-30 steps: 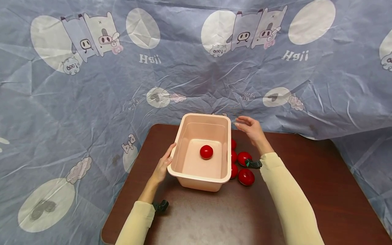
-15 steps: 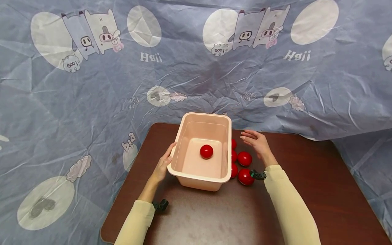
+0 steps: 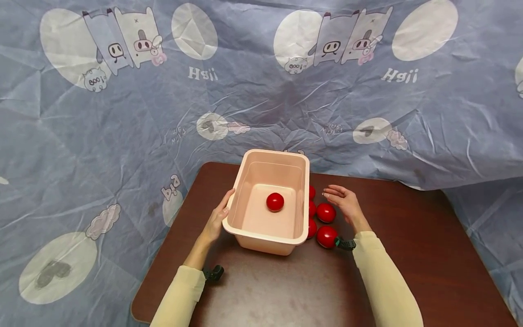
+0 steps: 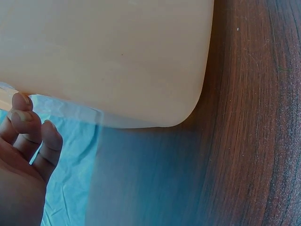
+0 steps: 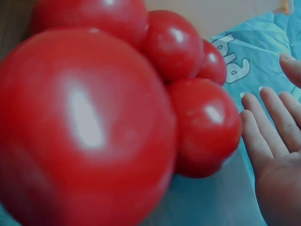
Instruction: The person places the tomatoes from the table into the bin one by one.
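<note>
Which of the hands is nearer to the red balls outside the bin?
Right. The right hand is just right of those red balls; the left hand is across the bin, gripping its left rim.

Tub point(image 3: 265, 222) peach; round objs point(image 3: 326, 212) red; tabletop point(image 3: 282, 290) dk brn; cloth point(image 3: 245, 97) blue-gry (w/ cartoon prints).

Six round red objects point(image 3: 275, 202), one bin point(image 3: 264, 244), one table point(image 3: 282, 288)
</note>
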A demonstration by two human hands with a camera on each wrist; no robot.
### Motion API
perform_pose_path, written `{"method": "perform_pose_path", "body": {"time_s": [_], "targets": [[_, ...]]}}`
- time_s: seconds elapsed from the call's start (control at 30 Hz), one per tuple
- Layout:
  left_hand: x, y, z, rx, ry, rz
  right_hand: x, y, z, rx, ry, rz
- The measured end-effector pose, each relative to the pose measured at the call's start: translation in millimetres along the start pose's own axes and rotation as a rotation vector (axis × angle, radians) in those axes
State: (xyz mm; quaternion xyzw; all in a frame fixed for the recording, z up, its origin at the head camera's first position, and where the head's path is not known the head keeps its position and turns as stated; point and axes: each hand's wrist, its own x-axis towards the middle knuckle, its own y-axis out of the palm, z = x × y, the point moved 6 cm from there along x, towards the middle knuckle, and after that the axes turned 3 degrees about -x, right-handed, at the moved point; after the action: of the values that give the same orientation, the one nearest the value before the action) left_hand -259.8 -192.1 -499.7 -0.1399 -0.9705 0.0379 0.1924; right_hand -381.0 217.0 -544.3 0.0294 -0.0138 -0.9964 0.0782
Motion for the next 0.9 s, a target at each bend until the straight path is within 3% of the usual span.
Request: {"method": "perform_pose_path", "body": {"time_s": [0.17, 0.4, 0.9], "targets": [[1.3, 0.0, -1.2, 0.006, 0.0, -0.003, -1, -6, -15, 0.022, -0.01, -0.016], [1.3, -1.0, -1.7, -0.002, 0.006, -0.003, 0, -16, -37, -0.083, -0.031, -0.066], [2.1, -1.9, 2.7, -0.012, 0.0, -0.017, -11, -22, -59, -0.139, 0.015, -0.031]]}}
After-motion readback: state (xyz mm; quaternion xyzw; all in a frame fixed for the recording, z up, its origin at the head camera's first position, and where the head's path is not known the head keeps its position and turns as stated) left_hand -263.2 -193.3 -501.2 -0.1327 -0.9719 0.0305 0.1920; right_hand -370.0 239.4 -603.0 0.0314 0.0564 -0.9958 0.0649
